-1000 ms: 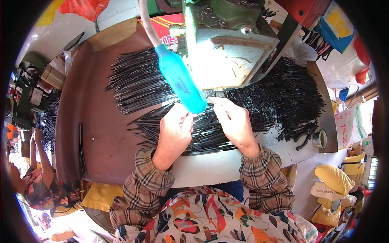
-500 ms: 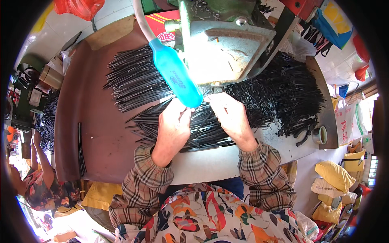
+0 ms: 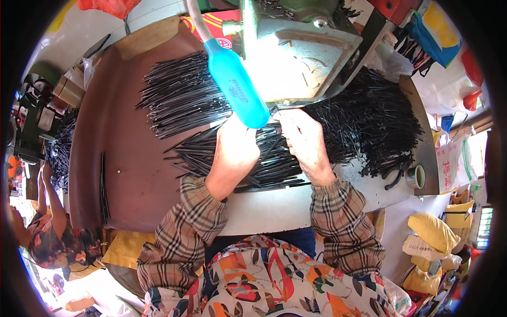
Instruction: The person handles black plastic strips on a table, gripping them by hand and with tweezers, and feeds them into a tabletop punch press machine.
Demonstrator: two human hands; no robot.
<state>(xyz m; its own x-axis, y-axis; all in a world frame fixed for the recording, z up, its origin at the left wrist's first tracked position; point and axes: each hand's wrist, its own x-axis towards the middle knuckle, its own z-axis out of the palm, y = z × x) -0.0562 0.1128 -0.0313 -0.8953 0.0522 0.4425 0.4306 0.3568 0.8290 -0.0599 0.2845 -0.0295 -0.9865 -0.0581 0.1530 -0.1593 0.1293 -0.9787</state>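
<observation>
My left hand (image 3: 232, 156) is up at the lower end of a blue lamp (image 3: 240, 90), which covers its fingertips. Its fingers are curled together, and what they hold is hidden. Close by on the right, my right hand (image 3: 306, 142) pinches at the lower front edge of a green and grey metal machine (image 3: 317, 66). Whatever lies between those fingertips is too small and glare-washed to name. Beneath both hands a loose bunch of thin black strips (image 3: 198, 156) lies on the table.
More black strips (image 3: 182, 98) lie in a sheaf at the left; a larger tangled heap (image 3: 380, 121) fills the right. A small metal tin (image 3: 415, 176) stands at the right edge. A few strips (image 3: 104, 185) lie far left on the brown mat (image 3: 142, 185). Another person (image 3: 53, 227) sits at left.
My left hand has moved up and to the right, nearer the machine. My right hand has also risen slightly. The whole view has shifted a little.
</observation>
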